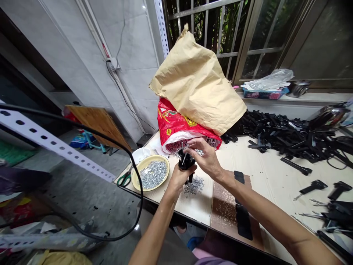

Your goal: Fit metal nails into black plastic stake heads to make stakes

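Observation:
My left hand (178, 179) is wrapped around a black plastic part (185, 162), held upright over the table's front edge. At the top of this part, my right hand (205, 159) has its thumb and fingers pinched on a thin metal rod (184, 160). Just behind my hands, a red bag (176, 123) lies with its mouth toward me, full of metal pins. A small pile of metal nuts (194, 186) rests on the table below. To the left, a yellow bowl (133, 180) holds many small metal pieces (154, 173).
Green-handled scissors (124, 179) lie at the table's left edge. A tan paper sack (198, 81) covers the red bag. Black plastic parts (286, 136) are heaped at the back right; others with metal rods (335, 217) lie nearer. A black cable (141, 198) loops at left.

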### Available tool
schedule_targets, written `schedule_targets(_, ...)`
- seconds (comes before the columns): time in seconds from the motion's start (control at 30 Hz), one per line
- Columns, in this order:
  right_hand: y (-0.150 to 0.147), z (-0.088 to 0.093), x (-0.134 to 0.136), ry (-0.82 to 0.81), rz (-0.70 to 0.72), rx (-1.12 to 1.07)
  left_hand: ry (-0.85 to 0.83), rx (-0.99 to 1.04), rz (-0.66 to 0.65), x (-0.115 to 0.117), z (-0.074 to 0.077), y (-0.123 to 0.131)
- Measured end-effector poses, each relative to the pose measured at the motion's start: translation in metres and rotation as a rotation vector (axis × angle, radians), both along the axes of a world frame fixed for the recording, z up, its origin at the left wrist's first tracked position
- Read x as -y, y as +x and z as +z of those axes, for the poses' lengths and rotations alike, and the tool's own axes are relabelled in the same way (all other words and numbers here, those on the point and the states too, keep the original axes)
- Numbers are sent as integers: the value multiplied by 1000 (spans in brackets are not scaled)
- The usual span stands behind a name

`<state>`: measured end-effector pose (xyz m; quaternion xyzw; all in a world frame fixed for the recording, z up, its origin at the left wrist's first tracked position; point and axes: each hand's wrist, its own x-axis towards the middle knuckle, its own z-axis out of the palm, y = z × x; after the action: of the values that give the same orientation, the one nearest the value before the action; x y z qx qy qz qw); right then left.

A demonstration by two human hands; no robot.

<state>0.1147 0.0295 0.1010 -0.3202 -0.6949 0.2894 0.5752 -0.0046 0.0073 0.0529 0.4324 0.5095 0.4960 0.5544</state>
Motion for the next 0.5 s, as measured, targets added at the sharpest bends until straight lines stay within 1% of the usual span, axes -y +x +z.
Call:
schedule_targets(0.1, 1, -4, 3, 63, -32, 117, 31, -15, -27, 1, 3, 1)
schedule_targets(0.2, 3, 0, 6, 166, -48, 220, 58, -7, -62, 3, 4, 4)
schedule_targets(0.3, 12, 4, 10, 217, -56, 208, 83, 34, -73, 5, 7, 7)
schedule_targets(0.37, 21, 1, 12, 150, -104, 98, 64, 67, -79, 6, 9, 8)
schedule_targets(0.4, 25, -3, 13, 73, -132, 26, 55, 82, -79, 5, 9, 9)
schedule_targets(0.47, 29, -16, 15, -148, -141, -106, 67, 97, -63, 2, 9, 13)
schedule_targets(0.5, 29, -24, 17, -266, -106, -146, 93, 98, -37, 0, 8, 17)
